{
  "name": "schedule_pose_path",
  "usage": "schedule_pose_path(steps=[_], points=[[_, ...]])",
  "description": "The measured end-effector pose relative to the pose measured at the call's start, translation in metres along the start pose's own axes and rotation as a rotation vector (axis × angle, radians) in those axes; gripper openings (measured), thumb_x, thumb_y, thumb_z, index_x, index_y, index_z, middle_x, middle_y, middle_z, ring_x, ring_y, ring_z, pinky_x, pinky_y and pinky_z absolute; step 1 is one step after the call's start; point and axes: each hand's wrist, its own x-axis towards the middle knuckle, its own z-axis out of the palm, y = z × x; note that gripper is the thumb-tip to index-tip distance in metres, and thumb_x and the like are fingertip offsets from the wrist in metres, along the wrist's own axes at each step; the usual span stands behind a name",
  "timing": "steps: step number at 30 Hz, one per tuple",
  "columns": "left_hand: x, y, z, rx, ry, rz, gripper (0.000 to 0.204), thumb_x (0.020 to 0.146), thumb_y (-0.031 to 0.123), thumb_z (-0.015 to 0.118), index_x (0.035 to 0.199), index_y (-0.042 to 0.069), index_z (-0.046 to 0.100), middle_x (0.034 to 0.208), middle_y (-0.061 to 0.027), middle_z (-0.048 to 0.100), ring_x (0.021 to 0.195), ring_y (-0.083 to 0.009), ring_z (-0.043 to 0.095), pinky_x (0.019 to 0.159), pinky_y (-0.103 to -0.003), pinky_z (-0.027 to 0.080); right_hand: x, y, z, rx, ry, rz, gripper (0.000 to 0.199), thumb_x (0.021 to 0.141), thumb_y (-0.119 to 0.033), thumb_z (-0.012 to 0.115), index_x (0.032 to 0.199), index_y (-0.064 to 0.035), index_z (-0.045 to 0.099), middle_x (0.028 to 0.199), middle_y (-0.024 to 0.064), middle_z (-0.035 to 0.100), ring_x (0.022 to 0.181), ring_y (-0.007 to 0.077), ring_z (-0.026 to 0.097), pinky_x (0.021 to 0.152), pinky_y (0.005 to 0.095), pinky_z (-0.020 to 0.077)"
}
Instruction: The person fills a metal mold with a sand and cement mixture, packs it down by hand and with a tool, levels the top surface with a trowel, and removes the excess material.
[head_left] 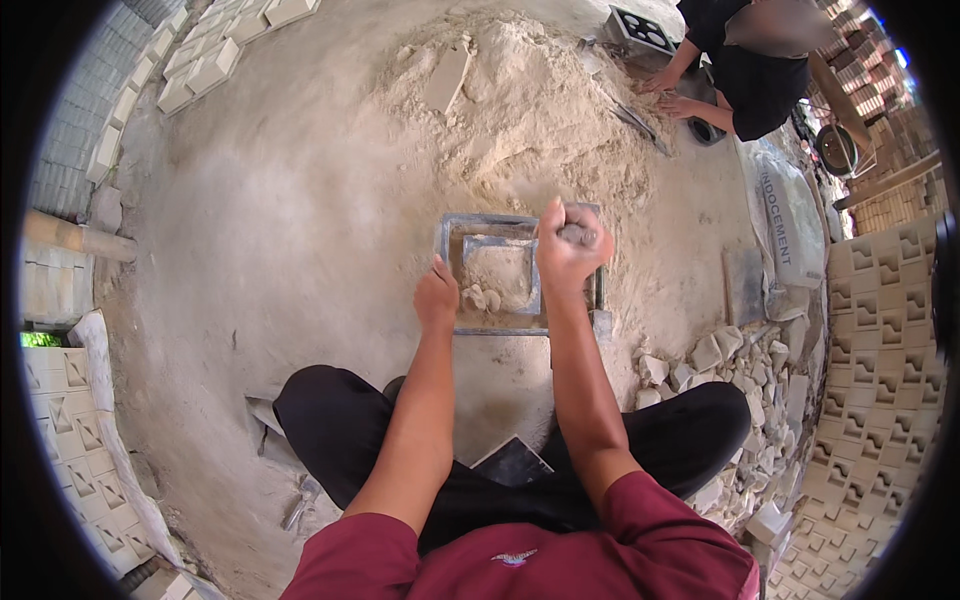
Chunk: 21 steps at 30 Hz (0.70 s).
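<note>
A square grey metal mould (490,218) lies on the dusty floor in front of me. A smaller square frame (537,290) sits inside it. Pale sandy powder (500,268) fills that inner frame, with a few lumps near its lower left corner. My left hand (436,298) is closed on the mould's left edge, thumb upward. Over the mould's right side, my right hand (574,245) is raised in a fist round a grey tool with a blunt, rounded end (577,235). Motion blur and my fingers hide what kind of tool it is.
Beyond the mould rises a heap of pale powder (520,120). A co-worker's hands (675,95) work at the far right, near a black-topped block mould (640,30). Broken rubble (715,350) lies right of my knee; a dark plate (512,462) lies between my legs. Patterned blocks (880,330) stand stacked at right.
</note>
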Motion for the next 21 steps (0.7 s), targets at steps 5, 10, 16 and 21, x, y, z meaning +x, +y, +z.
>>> schedule_pose_path(steps=[5, 10, 16, 21], points=[[-0.002, 0.005, -0.004, -0.017, -0.005, -0.009, 0.067, 0.099, 0.046, 0.024, 0.085, -0.001, 0.07, 0.085, -0.0255, 0.067, 0.085, -0.045, 0.063, 0.077, -0.054, 0.049, -0.017, 0.01, 0.0, 0.104, 0.041, 0.03, 0.025, 0.077, 0.003, 0.066, 0.056, -0.0035, 0.053, 0.05, 0.0023, 0.053, 0.043, 0.0056, 0.042, 0.041, 0.0229, 0.0348], [-0.01, 0.009, 0.0, -0.037, -0.009, 0.005, 0.062, 0.1, 0.043, 0.025, 0.092, 0.001, 0.07, 0.088, -0.0254, 0.067, 0.084, -0.0444, 0.064, 0.078, -0.053, 0.049, -0.01, -0.007, 0.01, 0.122, 0.04, 0.126, 0.024, 0.076, 0.003, 0.066, 0.057, -0.0021, 0.053, 0.048, 0.0024, 0.051, 0.043, 0.0058, 0.041, 0.041, 0.0232, 0.034], [0.001, -0.005, -0.002, -0.012, 0.023, 0.032, 0.064, 0.1, 0.041, 0.027, 0.078, -0.001, 0.069, 0.084, -0.0255, 0.066, 0.081, -0.0448, 0.063, 0.077, -0.053, 0.049, -0.023, -0.021, 0.043, -0.019, -0.086, -0.047, 0.022, 0.075, 0.002, 0.067, 0.059, -0.0023, 0.053, 0.048, 0.0033, 0.052, 0.042, 0.006, 0.043, 0.04, 0.0224, 0.0344], [-0.003, 0.0, 0.001, -0.074, 0.042, 0.02, 0.065, 0.1, 0.041, 0.027, 0.073, -0.002, 0.067, 0.082, -0.026, 0.066, 0.08, -0.0452, 0.063, 0.076, -0.054, 0.049, -0.02, -0.031, 0.065, -0.019, -0.155, -0.132, 0.023, 0.074, 0.002, 0.069, 0.059, -0.0039, 0.054, 0.047, 0.0042, 0.05, 0.04, 0.0083, 0.045, 0.04, 0.023, 0.036]])
